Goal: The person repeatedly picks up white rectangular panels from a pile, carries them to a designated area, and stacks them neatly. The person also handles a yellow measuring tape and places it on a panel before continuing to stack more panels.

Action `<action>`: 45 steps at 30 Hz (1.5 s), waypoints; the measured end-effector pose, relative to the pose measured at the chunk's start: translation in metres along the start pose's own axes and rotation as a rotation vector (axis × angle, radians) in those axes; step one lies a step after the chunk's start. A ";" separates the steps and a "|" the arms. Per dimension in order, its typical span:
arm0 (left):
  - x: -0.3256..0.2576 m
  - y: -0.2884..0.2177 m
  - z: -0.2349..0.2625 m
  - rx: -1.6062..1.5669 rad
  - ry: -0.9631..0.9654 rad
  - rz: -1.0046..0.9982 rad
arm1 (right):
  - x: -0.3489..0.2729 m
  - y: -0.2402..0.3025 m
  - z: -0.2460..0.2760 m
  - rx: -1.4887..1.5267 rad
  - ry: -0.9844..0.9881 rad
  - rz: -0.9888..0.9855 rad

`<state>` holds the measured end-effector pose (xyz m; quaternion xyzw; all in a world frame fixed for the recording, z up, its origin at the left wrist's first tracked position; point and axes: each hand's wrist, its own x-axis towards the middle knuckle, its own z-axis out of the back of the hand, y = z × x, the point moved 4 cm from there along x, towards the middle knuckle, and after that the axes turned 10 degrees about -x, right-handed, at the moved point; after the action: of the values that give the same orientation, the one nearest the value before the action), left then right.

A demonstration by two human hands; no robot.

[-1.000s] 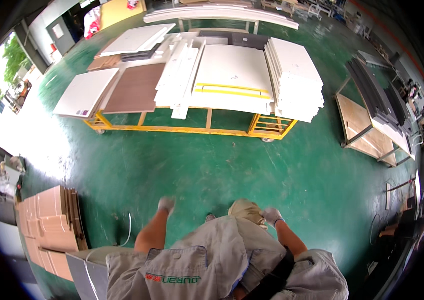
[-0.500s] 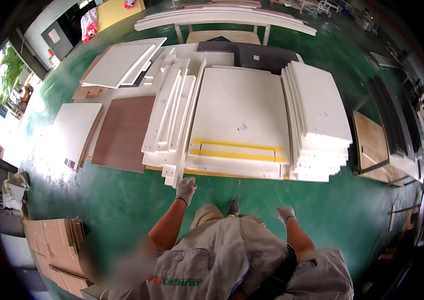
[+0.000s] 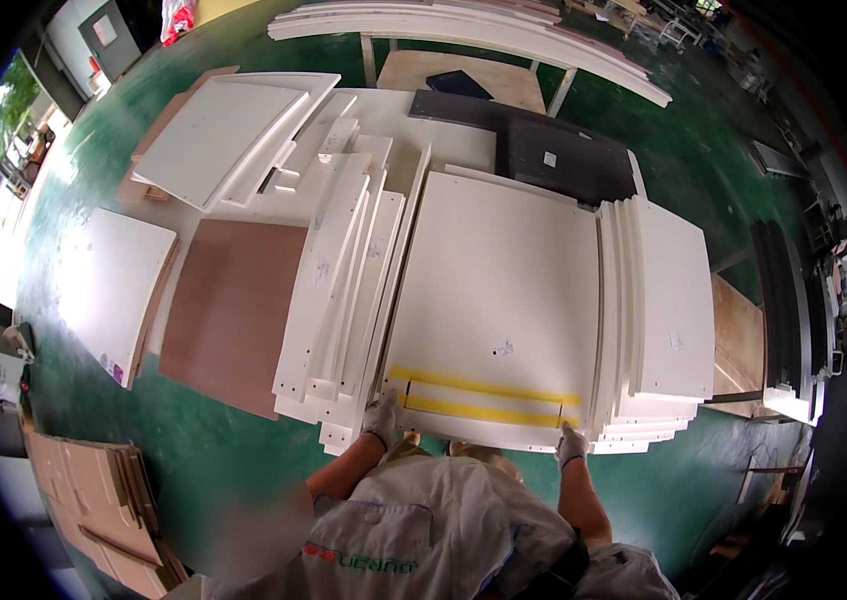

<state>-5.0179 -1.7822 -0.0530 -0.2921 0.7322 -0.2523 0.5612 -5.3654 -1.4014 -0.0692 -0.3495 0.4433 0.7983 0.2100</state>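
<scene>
A large white panel [image 3: 499, 290] lies in front of me, with two strips of yellow tape [image 3: 484, 394] across its near end. My left hand [image 3: 381, 416], in a pale work glove, grips its near left corner beside a stack of narrow white boards [image 3: 339, 285]. At the near right corner, my right hand [image 3: 571, 446], gloved too, is closed on the panel's edge. The undersides of both grips are hidden. Right of the panel stands a stack of white boards [image 3: 674, 310] with stepped near ends.
A brown panel [image 3: 234, 310] and a white panel [image 3: 116, 290] lie at left. Dark panels [image 3: 569, 160] rest behind the large panel. Farther back stands a rack of long white boards [image 3: 464, 38]. Flattened cardboard [image 3: 94, 490] is low on the left, over green floor.
Both hands have come forward from over the floor to the near corners of the large white panel and taken hold there. My body is closer to the stacks.
</scene>
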 end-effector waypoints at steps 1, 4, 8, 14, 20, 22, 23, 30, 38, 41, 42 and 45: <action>-0.004 -0.005 -0.001 0.032 -0.078 -0.020 | 0.007 0.002 -0.007 0.045 0.017 0.034; 0.001 0.004 -0.032 0.178 -0.106 0.021 | 0.074 -0.047 0.037 0.348 -0.224 0.162; 0.024 0.025 -0.001 0.241 -0.144 0.014 | -0.005 0.045 -0.032 0.116 -0.240 -0.029; 0.008 0.030 -0.039 0.085 -0.140 0.134 | 0.133 -0.030 0.061 0.183 0.150 0.169; -0.001 0.012 -0.029 0.489 -0.205 -0.131 | 0.104 -0.047 0.034 0.295 0.214 0.016; -0.001 0.015 -0.021 0.427 -0.178 -0.200 | 0.103 -0.044 0.021 0.256 0.228 -0.047; 0.004 0.017 -0.015 0.393 -0.161 -0.244 | 0.090 -0.039 0.017 0.250 0.247 -0.076; 0.005 0.011 0.000 0.438 -0.157 -0.145 | 0.017 0.025 -0.013 0.201 0.200 -0.040; 0.008 0.012 -0.009 -0.072 -0.250 -0.179 | -0.006 0.080 -0.043 0.139 0.257 0.107; -0.008 0.002 -0.012 -0.059 -0.288 -0.319 | -0.009 0.092 -0.057 0.105 0.299 0.149; -0.009 0.009 -0.006 -0.111 -0.271 -0.279 | -0.011 0.096 -0.060 0.088 0.318 0.157; -0.021 0.017 0.014 -0.141 -0.269 -0.166 | -0.016 0.110 -0.068 0.041 0.352 0.197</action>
<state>-5.0027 -1.7560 -0.0541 -0.4215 0.6398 -0.2044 0.6093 -5.4004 -1.5168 -0.0205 -0.4344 0.5214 0.7323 0.0571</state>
